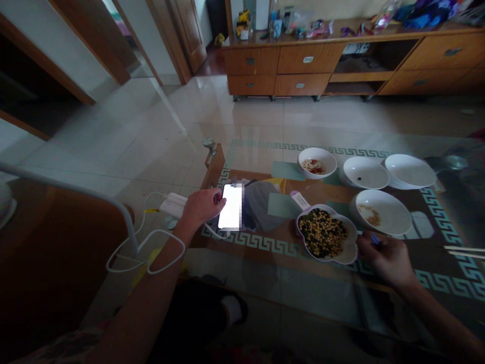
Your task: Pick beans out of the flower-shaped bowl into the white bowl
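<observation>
We find the left hand (202, 207) clamped on a phone (229, 207), thumb along its near edge; the phone is a flat, smooth slab with a glaring white screen, its right part masked by blurred squares. The right hand (388, 258) has its fingers curled together on the right end of a flower-shaped dish (353, 250), our landmark; a purplish piece shows between those fingers. The dish is glossy white with a lobed lilac rim; it holds a grainy mix (324, 232) of tan kernels and dark green shreds; it lies directly against the right grip and well to the right of the phone.

We note a limp grey bag (261, 202) left of the dish, next to the phone; a white cable (214, 232) trails farther left, near white plastic blocks (174, 205). Beyond the dish stands a round bowl (317, 172) with red and pale bits; beyond and right of it are three more glossy white bowls (409, 172); beneath it is a glass table (261, 268) with a Greek-key border.

A tab (300, 200) at the dish's far left bears a white label; its print is too small to read; we can make out no brand.
</observation>
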`<state>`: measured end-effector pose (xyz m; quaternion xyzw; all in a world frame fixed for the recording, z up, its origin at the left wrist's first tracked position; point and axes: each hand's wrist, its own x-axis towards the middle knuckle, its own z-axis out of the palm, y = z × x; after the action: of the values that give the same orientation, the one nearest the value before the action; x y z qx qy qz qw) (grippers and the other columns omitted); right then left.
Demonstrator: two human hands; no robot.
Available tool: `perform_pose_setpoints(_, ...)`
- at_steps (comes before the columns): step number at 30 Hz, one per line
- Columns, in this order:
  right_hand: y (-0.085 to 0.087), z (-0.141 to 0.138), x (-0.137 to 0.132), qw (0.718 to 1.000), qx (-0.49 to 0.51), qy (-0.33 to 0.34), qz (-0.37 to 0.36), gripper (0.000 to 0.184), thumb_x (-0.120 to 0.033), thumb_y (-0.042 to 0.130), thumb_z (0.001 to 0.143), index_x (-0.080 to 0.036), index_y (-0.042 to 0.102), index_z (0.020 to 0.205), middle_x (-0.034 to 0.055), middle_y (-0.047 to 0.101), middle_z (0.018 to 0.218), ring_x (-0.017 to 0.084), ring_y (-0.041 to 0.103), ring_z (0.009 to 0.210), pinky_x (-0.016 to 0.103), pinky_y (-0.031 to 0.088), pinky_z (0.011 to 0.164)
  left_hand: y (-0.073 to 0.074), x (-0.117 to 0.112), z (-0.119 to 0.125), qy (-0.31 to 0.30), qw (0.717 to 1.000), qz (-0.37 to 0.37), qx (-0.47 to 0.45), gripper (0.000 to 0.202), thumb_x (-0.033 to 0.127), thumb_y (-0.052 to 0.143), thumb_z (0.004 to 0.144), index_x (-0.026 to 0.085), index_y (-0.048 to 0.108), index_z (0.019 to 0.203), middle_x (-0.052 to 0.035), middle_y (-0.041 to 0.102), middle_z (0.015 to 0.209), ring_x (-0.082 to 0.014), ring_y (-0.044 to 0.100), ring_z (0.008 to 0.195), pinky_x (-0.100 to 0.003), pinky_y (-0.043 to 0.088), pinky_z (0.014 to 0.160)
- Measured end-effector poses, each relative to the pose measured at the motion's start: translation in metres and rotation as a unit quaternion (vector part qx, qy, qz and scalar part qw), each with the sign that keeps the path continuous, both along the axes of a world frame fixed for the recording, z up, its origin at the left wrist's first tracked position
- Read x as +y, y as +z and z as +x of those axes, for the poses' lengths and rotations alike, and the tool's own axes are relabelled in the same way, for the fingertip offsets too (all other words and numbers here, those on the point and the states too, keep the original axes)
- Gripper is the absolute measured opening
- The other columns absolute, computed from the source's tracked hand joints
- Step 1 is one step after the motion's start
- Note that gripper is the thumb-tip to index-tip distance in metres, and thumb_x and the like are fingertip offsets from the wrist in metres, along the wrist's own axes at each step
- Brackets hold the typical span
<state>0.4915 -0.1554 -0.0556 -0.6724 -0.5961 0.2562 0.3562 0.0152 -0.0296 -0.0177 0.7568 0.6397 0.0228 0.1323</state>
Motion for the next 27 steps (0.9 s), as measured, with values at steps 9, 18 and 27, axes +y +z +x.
perform_pose_setpoints(9, 0.0021, -0.0009, 0.0009, 1.000, -0.018, 0.004, 0.012, 0.047, -0.048, 0.067, 0.079, -0.024, 0.042, 0.048, -0.0028, 0.041, 0.044, 0.012, 0.040, 0.042, 0.024, 0.033, 0.042, 0.0020, -0.0013, 0.0010, 0.001, 1.000, -0.005, 0.007, 0.017, 0.033, 0.067, 0.098, 0.022, 0.062, 0.087, -0.0017, 0.065, 0.082, -0.0238, 0.059, 0.077, -0.036, 0.030, 0.067)
perform_pose_setpoints(18, -0.0006, -0.0006, 0.0010, 1.000, -0.004, 0.003, 0.017, 0.046, -0.045, 0.068, 0.080, -0.023, 0.044, 0.048, -0.0024, 0.043, 0.045, 0.012, 0.040, 0.043, 0.023, 0.033, 0.042, 0.0006, -0.0007, 0.0008, 0.000, 1.000, 0.000, 0.010, 0.023, 0.038, 0.059, 0.103, 0.021, 0.063, 0.087, -0.0038, 0.066, 0.085, -0.0245, 0.060, 0.079, -0.036, 0.029, 0.066)
perform_pose_setpoints(27, 0.0023, -0.0021, 0.0007, 1.000, -0.005, 0.006, 0.008, 0.047, -0.046, 0.067, 0.080, -0.023, 0.042, 0.048, -0.0025, 0.042, 0.045, 0.012, 0.039, 0.043, 0.023, 0.033, 0.042, 0.0008, -0.0013, 0.0006, 0.001, 1.000, 0.003, 0.001, 0.030, 0.044, 0.061, 0.104, 0.021, 0.061, 0.084, -0.0030, 0.065, 0.082, -0.0233, 0.057, 0.075, -0.036, 0.028, 0.066)
